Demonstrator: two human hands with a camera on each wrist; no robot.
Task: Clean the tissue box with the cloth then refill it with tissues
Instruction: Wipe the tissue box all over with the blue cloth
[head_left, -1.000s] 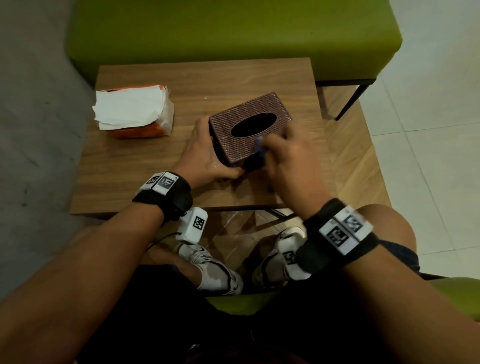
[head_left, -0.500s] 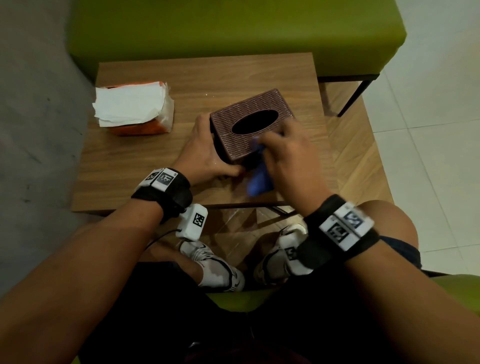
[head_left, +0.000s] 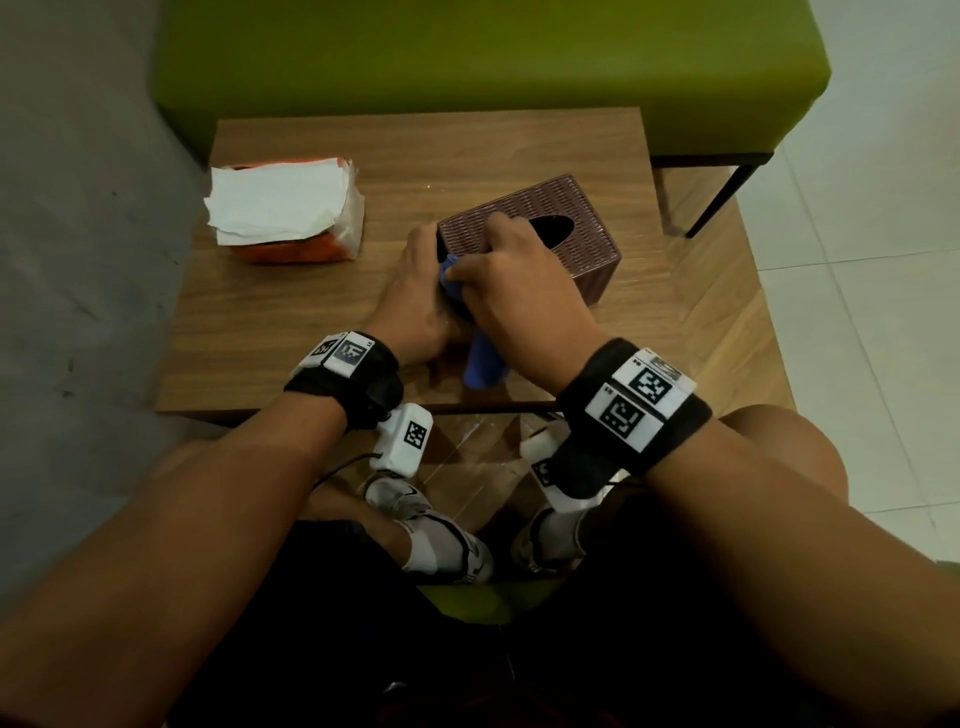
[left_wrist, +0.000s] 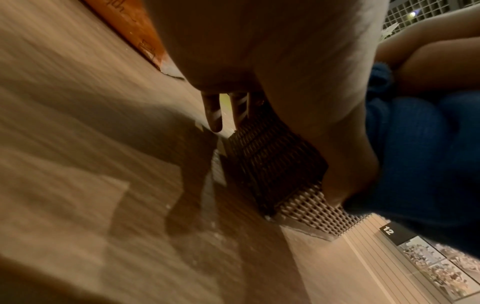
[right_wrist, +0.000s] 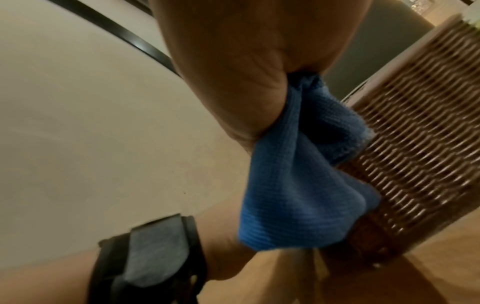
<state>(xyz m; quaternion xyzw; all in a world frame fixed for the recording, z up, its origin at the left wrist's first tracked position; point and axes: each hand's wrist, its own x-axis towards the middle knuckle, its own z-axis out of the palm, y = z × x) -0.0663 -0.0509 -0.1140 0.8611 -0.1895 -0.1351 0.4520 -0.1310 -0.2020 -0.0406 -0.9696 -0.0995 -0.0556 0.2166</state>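
Observation:
A brown woven tissue box with an oval slot stands on the wooden table. My left hand holds its left end, thumb on the near face, fingers reaching down the end wall. My right hand grips a bunched blue cloth and presses it on the box's near left top edge, beside the left hand. In the right wrist view the cloth hangs from the fist against the box wall. In the left wrist view the box and the cloth lie by the thumb.
An opened orange tissue pack with white tissues on top lies at the table's back left. A green bench stands behind the table, with its black leg at the right. My knees and shoes are under the near edge.
My right hand has slid the cloth leftward along the box's near side, from its right corner to beside the left hand. The left hand has kept its hold.

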